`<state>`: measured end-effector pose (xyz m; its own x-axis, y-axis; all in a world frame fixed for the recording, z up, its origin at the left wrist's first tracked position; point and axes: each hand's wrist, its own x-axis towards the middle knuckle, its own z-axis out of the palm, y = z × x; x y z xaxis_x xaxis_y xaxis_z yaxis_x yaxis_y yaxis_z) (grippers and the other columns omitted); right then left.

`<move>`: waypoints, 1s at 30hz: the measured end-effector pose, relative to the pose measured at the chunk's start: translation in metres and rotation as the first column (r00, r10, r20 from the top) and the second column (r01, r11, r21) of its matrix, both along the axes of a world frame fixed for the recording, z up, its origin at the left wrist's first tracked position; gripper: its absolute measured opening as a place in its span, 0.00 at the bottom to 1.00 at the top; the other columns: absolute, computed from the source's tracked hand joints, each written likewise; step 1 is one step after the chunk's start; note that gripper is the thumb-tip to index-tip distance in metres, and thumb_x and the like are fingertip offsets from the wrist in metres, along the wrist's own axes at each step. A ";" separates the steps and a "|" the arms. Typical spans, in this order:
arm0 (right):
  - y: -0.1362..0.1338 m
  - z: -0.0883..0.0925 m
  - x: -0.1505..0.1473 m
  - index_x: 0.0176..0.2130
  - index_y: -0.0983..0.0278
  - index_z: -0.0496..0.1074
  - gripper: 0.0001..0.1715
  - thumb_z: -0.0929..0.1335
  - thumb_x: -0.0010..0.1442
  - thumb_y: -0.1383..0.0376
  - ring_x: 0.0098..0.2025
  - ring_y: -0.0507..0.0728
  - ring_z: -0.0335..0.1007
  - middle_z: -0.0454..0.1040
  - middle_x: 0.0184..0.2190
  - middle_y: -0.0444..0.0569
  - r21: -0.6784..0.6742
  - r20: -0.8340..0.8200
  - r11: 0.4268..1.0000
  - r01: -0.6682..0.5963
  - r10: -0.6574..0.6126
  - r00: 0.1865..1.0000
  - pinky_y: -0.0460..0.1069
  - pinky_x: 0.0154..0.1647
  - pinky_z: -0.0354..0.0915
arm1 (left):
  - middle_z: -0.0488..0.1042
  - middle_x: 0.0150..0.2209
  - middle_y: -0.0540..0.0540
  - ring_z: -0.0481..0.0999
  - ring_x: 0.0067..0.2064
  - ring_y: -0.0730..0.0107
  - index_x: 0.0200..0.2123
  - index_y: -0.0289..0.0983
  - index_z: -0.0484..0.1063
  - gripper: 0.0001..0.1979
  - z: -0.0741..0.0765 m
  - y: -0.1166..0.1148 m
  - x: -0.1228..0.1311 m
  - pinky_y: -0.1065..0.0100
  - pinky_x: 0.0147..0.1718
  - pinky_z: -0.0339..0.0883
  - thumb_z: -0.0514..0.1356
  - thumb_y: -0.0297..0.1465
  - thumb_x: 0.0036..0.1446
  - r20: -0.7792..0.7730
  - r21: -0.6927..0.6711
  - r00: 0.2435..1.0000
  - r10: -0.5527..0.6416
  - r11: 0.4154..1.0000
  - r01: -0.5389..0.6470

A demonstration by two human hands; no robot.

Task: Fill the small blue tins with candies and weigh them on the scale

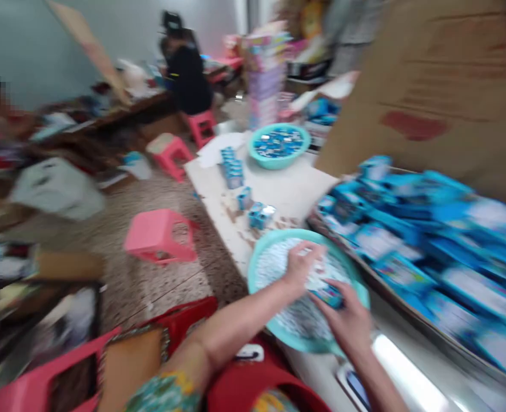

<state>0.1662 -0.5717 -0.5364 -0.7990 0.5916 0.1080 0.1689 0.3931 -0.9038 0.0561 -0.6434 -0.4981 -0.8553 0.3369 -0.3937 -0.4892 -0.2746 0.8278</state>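
Both my hands are over a teal basin (pixel 261 260) filled with small white pieces, at the near end of a white table (pixel 287 191). My left hand (pixel 302 264) lies on the pieces with its fingers curled, pinching at them; what it holds is blurred. My right hand (pixel 349 320) rests on the basin's right side, closed round a small blue box (pixel 330 296). The whole picture is smeared by motion.
A tray of blue packets (pixel 428 252) lies to the right, backed by a cardboard sheet (pixel 433 86). A second teal basin (pixel 278 146) and small blue boxes (pixel 232 166) stand farther along the table. Pink stools (pixel 160 234) stand on the floor left; a person in black (pixel 188 71) sits beyond.
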 end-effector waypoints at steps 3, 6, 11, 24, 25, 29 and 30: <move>0.014 -0.007 0.000 0.40 0.60 0.72 0.20 0.73 0.50 0.53 0.42 0.63 0.70 0.74 0.38 0.50 0.056 -0.032 0.997 -0.060 0.062 0.998 0.57 0.43 0.66 | 0.64 0.19 0.54 0.65 0.20 0.77 0.26 0.36 0.66 0.11 -0.005 0.022 0.002 0.72 0.23 0.59 0.63 0.36 0.49 -0.113 0.050 0.991 -0.069 0.996 0.075; 0.018 -0.010 -0.005 0.41 0.60 0.70 0.18 0.73 0.52 0.58 0.42 0.61 0.70 0.73 0.38 0.49 0.065 -0.035 0.997 -0.037 0.040 0.999 0.55 0.43 0.65 | 0.66 0.20 0.53 0.66 0.21 0.77 0.25 0.36 0.64 0.13 -0.009 0.026 -0.006 0.72 0.25 0.61 0.62 0.39 0.50 -0.171 0.024 0.978 -0.118 0.992 0.124; 0.015 -0.002 -0.001 0.41 0.60 0.71 0.17 0.73 0.51 0.61 0.41 0.60 0.69 0.72 0.37 0.48 0.015 -0.052 1.000 0.012 -0.012 0.999 0.53 0.42 0.65 | 0.65 0.19 0.54 0.67 0.21 0.77 0.24 0.36 0.63 0.14 -0.005 0.028 -0.004 0.71 0.28 0.63 0.61 0.39 0.52 -0.231 -0.024 0.962 -0.146 0.989 0.144; 0.001 0.000 -0.008 0.41 0.60 0.71 0.18 0.75 0.49 0.62 0.41 0.59 0.69 0.72 0.37 0.47 -0.075 -0.073 0.994 0.085 -0.090 0.993 0.52 0.43 0.64 | 0.65 0.21 0.53 0.67 0.22 0.77 0.25 0.35 0.64 0.13 -0.006 0.023 -0.008 0.72 0.25 0.62 0.61 0.37 0.53 -0.290 -0.013 0.931 -0.223 0.973 0.229; 0.000 0.000 -0.008 0.41 0.60 0.71 0.18 0.75 0.49 0.62 0.41 0.59 0.69 0.72 0.37 0.47 -0.077 -0.072 0.993 0.092 -0.097 0.993 0.52 0.43 0.64 | 0.65 0.21 0.53 0.67 0.22 0.77 0.26 0.35 0.64 0.12 -0.007 0.022 -0.008 0.72 0.26 0.62 0.61 0.36 0.53 -0.296 -0.015 0.930 -0.216 0.975 0.222; -0.006 0.001 -0.011 0.41 0.60 0.71 0.17 0.74 0.50 0.63 0.41 0.59 0.69 0.72 0.37 0.47 -0.083 -0.077 0.990 0.110 -0.116 0.990 0.52 0.43 0.64 | 0.66 0.22 0.53 0.68 0.23 0.77 0.28 0.35 0.65 0.10 -0.009 0.018 -0.011 0.72 0.27 0.63 0.61 0.35 0.54 -0.317 -0.016 0.918 -0.240 0.969 0.248; -0.007 0.001 -0.012 0.41 0.60 0.71 0.17 0.74 0.50 0.63 0.41 0.59 0.69 0.72 0.37 0.47 -0.082 -0.078 0.991 0.107 -0.114 0.990 0.52 0.43 0.64 | 0.66 0.22 0.53 0.68 0.23 0.77 0.28 0.35 0.65 0.10 -0.009 0.017 -0.012 0.72 0.27 0.63 0.61 0.35 0.54 -0.324 -0.023 0.913 -0.247 0.967 0.253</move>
<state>0.1543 -0.5785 -0.5351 -0.7186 0.6848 0.1211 0.1309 0.3042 -0.9436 0.0446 -0.6266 -0.5068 -0.8215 0.5608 -0.1029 -0.2524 -0.1959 0.9476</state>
